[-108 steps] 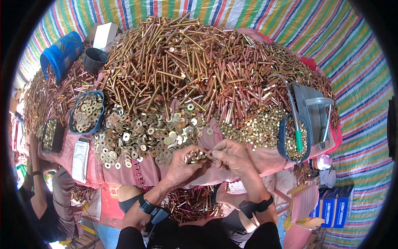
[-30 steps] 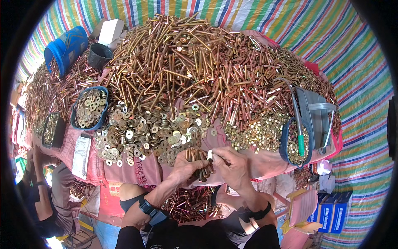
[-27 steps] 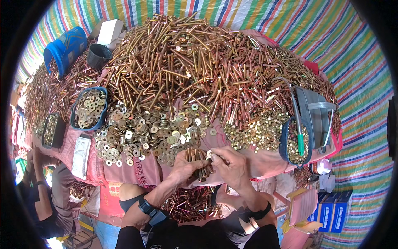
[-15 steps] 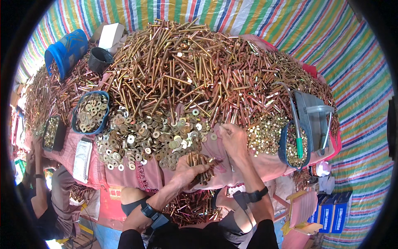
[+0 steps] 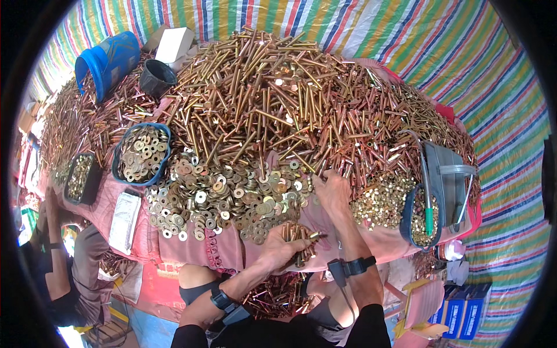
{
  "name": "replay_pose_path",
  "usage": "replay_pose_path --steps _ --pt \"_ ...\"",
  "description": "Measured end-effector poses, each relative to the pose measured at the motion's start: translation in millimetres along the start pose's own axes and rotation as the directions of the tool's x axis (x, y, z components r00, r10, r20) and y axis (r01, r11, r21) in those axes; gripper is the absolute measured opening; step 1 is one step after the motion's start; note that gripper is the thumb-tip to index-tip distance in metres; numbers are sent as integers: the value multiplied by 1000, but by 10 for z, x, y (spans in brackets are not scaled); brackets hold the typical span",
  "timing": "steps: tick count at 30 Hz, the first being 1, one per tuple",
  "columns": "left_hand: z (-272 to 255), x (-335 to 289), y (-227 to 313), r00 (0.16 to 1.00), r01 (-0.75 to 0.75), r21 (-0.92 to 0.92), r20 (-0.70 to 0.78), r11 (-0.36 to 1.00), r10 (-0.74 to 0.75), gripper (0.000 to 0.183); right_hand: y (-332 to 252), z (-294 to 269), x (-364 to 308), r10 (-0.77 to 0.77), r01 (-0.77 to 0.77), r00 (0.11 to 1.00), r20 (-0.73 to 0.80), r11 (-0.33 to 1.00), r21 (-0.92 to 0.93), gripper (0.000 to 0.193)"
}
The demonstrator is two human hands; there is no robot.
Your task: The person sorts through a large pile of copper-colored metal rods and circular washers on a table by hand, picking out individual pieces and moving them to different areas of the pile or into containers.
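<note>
My left hand (image 5: 279, 248) is closed around a bundle of bolts (image 5: 297, 236), thumb laid across them, held just over the near edge of the pink cloth (image 5: 250, 254). The bolts in it are slim, straight metal rods, coppery brown with a yellow-gold sheen where the light catches them. They lean at slightly different angles, some ends poking up above my fingers, others showing below my thumb. One pale gold end sticks out to the right and shines brighter than the rest. I can't make out the threads at this size.

My right hand (image 5: 333, 190) reaches farther forward, its fingers bent and drawn together at the near edge of the big heap of rods (image 5: 255, 116), between the washers and the nuts. I cannot tell whether anything is pinched there, since the fingertips are too small to read. The heap runs from brassy gold in the middle to a redder copper on the right, its pieces crossing every which way.

The washers (image 5: 200, 197) lie loose to the left of my right hand, flat rings in dull grey-gold, a few glinting nearly white. To its right the nuts (image 5: 380, 202) are spread, small, chunky and bright yellow-gold, reaching to a dark blue tub (image 5: 408, 223) filled with similar pieces.
</note>
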State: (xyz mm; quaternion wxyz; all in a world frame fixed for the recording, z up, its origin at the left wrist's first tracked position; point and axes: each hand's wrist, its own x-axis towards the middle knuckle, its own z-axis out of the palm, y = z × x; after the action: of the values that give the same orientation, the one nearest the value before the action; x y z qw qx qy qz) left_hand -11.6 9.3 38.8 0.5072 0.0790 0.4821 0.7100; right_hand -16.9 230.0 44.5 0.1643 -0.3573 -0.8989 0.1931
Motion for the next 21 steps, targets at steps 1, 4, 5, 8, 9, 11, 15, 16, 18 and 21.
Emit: replay_pose_path --steps 1,4,5,8,9,11,15,16,18,21 --pt "1 0 -1 1000 -9 4 -5 1000 9 19 21 19 14 23 -21 1000 -21 996 91 34" --pt "4 8 6 1000 11 21 -16 1000 -11 19 74 32 66 94 -98 995 30 976 193 30" --pt "1 11 14 1000 17 34 -18 999 -17 19 103 -13 50 90 -107 994 65 927 359 27" --pt "-4 10 27 1000 30 36 -7 999 -29 19 159 -251 -60 171 -339 937 304 652 678 21" --pt "-4 11 31 998 55 38 -8 998 -54 19 172 -380 -109 142 -379 921 362 537 754 20" --pt "4 13 31 1000 9 36 -17 999 -8 21 129 -570 -293 94 -391 917 388 399 829 20" --pt "25 15 32 1000 2 14 -19 1000 -2 20 -4 -870 -811 6 -242 965 263 412 878 26" --pt "29 15 41 1000 13 14 -17 1000 -13 19 -45 -887 -907 -49 -176 975 216 421 890 27" --pt "36 2 63 1000 23 -1 -18 1000 -23 20 -98 -901 -1028 -67 -151 977 204 460 875 47" --pt "84 -17 92 997 42 -3 -64 999 -42 17 -118 -877 -1148 -116 -37 985 127 577 816 69"
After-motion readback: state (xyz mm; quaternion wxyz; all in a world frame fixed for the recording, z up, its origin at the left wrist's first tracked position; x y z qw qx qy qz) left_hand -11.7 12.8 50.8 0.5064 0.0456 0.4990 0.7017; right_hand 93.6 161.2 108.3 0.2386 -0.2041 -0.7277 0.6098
